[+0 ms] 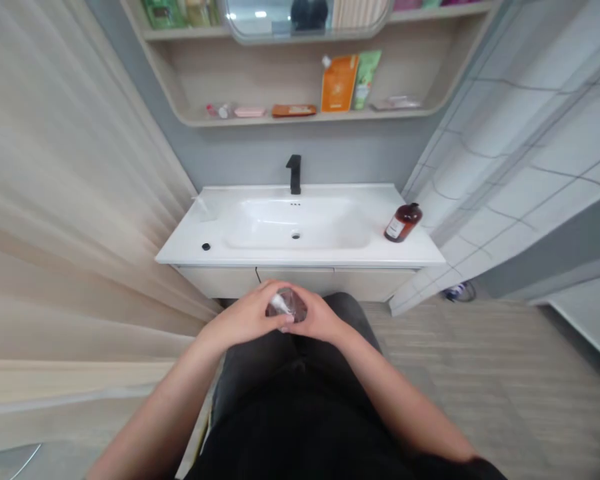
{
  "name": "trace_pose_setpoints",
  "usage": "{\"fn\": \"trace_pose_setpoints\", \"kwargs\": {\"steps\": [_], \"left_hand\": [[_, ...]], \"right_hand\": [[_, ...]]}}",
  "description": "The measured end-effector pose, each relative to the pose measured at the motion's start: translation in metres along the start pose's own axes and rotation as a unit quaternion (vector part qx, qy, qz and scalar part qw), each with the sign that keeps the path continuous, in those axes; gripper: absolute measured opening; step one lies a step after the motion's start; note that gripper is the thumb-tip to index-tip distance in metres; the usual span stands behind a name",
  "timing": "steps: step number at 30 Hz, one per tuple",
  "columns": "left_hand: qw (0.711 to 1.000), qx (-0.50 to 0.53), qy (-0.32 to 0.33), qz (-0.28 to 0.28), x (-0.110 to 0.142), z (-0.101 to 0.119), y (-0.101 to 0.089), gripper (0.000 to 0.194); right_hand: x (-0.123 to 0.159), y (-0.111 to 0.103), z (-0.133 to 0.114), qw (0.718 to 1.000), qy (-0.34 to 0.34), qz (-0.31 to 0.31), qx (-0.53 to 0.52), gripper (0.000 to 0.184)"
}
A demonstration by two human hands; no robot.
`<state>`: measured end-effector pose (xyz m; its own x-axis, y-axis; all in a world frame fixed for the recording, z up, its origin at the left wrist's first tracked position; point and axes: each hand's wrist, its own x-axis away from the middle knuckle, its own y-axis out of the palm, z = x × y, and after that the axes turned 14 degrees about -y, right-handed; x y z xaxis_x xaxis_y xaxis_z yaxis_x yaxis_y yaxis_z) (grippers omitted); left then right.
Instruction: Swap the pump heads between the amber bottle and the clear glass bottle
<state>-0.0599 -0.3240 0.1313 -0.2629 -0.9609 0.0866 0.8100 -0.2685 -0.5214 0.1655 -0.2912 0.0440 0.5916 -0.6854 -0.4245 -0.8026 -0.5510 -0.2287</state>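
Observation:
Over my lap, in front of the washbasin, both hands are closed around a small see-through bottle (294,305) with a purplish-brown tint and a whitish patch. My left hand (255,312) wraps it from the left and my right hand (317,317) from the right, with the thumbs close together at the near side. Much of the bottle is covered by my fingers. A small black cap (206,247) lies on the counter's front left. On the counter's right stands a brown bottle (404,222) with a white label and a dark top.
Behind my hands is a white basin (300,243) with a black tap (295,175). A clear item (207,210) sits at the counter's back left. Above, a shelf (260,120) holds an orange pouch (339,83) and a green tube (366,80). Curtains (80,167) hang at left.

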Motion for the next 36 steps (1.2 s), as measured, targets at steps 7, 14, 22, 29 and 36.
{"fn": "trace_pose_setpoints", "kwargs": {"steps": [7,14,22,29,36], "left_hand": [[0.996,-0.067,0.055,0.009,-0.003,0.025,0.009,0.021],[0.985,-0.139,0.1,0.029,0.004,0.039,0.013,0.049],[0.98,-0.166,0.111,0.025,0.016,0.043,0.014,0.055],[0.973,-0.201,0.116,-0.007,0.028,0.042,0.015,0.031],[0.967,-0.245,0.068,0.028,0.026,0.033,0.017,0.02]], "right_hand": [[0.024,-0.025,-0.018,0.99,0.003,0.073,0.122,0.09],[0.036,-0.029,-0.042,0.987,-0.018,0.051,0.149,0.084],[0.034,-0.028,-0.051,0.984,-0.026,0.022,0.175,0.084],[0.035,-0.026,-0.051,0.977,-0.014,0.012,0.21,0.084],[0.032,-0.023,-0.049,0.976,-0.016,0.017,0.217,0.085]]}}
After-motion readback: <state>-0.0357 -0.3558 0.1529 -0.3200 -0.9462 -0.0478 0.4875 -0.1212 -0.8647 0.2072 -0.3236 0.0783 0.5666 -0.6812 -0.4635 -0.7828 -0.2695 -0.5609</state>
